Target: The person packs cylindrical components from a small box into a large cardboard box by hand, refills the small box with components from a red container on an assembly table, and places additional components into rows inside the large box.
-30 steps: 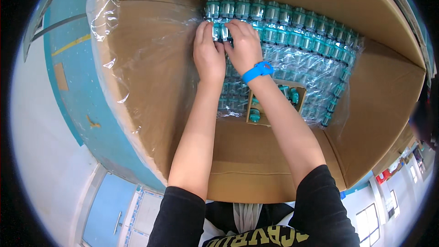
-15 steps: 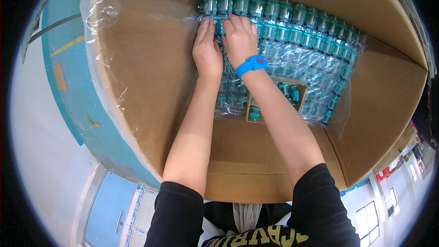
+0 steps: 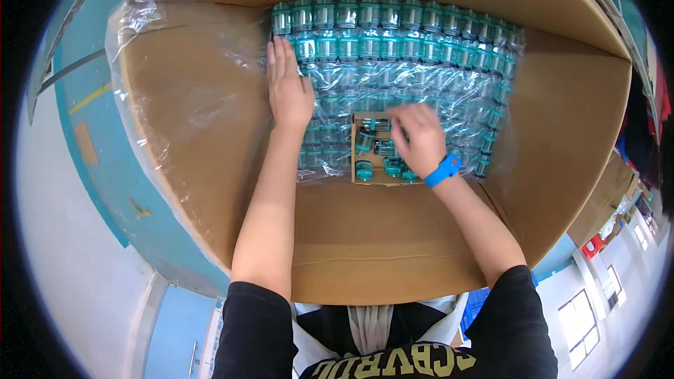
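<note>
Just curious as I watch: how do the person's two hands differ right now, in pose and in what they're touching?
The left hand lies flat, fingers straight, on the plastic film at the edge of the packed teal-capped bottles; the right hand is curled, reaching into the small cardboard tray of loose bottles. Only the right wrist wears a blue wristband. Both are bare and inside the big cardboard box.

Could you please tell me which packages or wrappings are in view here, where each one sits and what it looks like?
Cardboard box: large, brown, open, fills the view.
Plastic liner: clear, crinkled, along the box's left wall and over the rows.
Small bottles: clear with teal caps, packed in rows at the far side; left hand lies flat beside them.
Small cardboard tray: brown, mid-box, holding loose bottles; right hand reaches into it.
</note>
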`<state>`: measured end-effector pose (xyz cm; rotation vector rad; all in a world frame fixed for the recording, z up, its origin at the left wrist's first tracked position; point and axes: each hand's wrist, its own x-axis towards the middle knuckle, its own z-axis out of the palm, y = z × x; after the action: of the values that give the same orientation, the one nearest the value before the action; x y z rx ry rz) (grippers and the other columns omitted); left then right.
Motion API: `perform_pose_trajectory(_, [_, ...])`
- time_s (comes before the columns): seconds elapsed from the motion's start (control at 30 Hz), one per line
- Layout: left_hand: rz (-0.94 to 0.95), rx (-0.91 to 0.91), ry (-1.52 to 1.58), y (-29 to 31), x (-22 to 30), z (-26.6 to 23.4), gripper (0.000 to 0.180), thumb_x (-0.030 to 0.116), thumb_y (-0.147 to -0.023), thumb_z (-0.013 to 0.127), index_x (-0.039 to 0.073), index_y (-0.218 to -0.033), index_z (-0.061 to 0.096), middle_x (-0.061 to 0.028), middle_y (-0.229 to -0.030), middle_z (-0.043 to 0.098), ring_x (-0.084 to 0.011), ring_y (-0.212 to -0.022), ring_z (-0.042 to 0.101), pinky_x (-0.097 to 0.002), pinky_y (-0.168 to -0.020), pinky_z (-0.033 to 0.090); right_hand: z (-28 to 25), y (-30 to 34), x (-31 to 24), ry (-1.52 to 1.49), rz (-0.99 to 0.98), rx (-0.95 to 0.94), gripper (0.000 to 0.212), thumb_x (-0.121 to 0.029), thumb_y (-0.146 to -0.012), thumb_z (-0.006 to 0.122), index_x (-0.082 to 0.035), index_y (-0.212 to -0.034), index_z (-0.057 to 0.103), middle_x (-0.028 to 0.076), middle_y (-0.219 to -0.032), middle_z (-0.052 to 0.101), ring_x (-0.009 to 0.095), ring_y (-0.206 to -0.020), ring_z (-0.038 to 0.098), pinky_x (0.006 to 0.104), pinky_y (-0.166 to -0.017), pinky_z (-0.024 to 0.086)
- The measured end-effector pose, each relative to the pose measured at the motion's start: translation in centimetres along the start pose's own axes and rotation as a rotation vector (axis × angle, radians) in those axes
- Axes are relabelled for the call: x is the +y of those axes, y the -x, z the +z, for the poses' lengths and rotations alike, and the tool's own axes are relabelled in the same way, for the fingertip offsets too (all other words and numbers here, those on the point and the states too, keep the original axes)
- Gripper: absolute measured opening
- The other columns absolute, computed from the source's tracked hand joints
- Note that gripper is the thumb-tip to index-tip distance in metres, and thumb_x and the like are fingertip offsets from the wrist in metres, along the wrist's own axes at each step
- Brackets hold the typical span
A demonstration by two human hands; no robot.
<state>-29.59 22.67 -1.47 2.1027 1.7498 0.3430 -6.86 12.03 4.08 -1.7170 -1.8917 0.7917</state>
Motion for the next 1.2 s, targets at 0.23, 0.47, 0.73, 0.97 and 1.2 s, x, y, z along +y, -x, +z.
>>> perform_pose_trajectory(0.23, [0.009, 0.065, 0.153, 1.9, 1.7, 0.2, 0.061, -0.007, -0.077, 0.046, -0.008, -0.137, 0.039, -0.0208, -0.150, 0.030, -0.0360, -0.140, 0.027, -0.0421, -0.113, 0.027, 2.8, 4.3, -0.2, 0.192, -0.050, -0.074, 0.028, -0.003, -0.076, 0.064, -0.002, -0.104, 0.061, 0.013, -0.108, 0.059, 0.029, -0.095, 0.056, 0.0429, -0.083, 0.046])
perform_pose_trajectory(0.47, [0.005, 0.048, 0.288, 2.5, 0.9, 0.3, 0.058, -0.005, -0.079, 0.043, -0.006, -0.137, 0.042, -0.0205, -0.151, 0.030, -0.0350, -0.142, 0.024, -0.0402, -0.114, 0.024, 4.5, 3.7, 0.4, 0.459, -0.062, -0.141, 0.038, -0.009, -0.075, 0.066, -0.003, -0.112, 0.060, 0.009, -0.104, 0.055, 0.024, -0.092, 0.055, 0.0392, -0.078, 0.043])
perform_pose_trajectory(0.73, [0.036, 0.009, 0.360, 5.6, 7.3, -1.8, 0.035, -0.003, -0.077, 0.053, -0.001, -0.111, 0.059, -0.0161, -0.116, 0.058, -0.0330, -0.106, 0.054, -0.0417, -0.091, 0.042, 4.4, 3.6, 1.7, 0.332, -0.080, 0.058, 0.030, -0.010, -0.072, 0.068, -0.006, -0.102, 0.065, 0.005, -0.083, 0.053, 0.022, -0.081, 0.054, 0.0359, -0.072, 0.039])
perform_pose_trajectory(0.97, [0.329, -0.283, -0.130, 10.8, 10.1, -0.3, 0.041, 0.003, -0.075, 0.059, -0.002, -0.115, 0.058, -0.0114, -0.120, 0.057, -0.0250, -0.108, 0.052, -0.0374, -0.092, 0.039, -0.2, 4.6, 1.5, -0.126, 0.169, 0.134, 0.027, -0.007, -0.074, 0.072, -0.007, -0.100, 0.066, 0.006, -0.093, 0.060, 0.026, -0.093, 0.058, 0.0385, -0.080, 0.046])
perform_pose_trajectory(1.2, [0.466, -0.454, -0.379, 10.4, 9.4, 1.1, 0.028, 0.008, -0.074, 0.060, 0.006, -0.102, 0.059, -0.0064, -0.092, 0.054, -0.0224, -0.096, 0.050, -0.0346, -0.088, 0.038, -3.6, 4.9, 0.2, -0.966, 0.738, 0.145, 0.020, -0.004, -0.089, 0.063, 0.001, -0.108, 0.058, 0.008, -0.105, 0.064, 0.011, -0.095, 0.061, 0.0255, -0.080, 0.050])
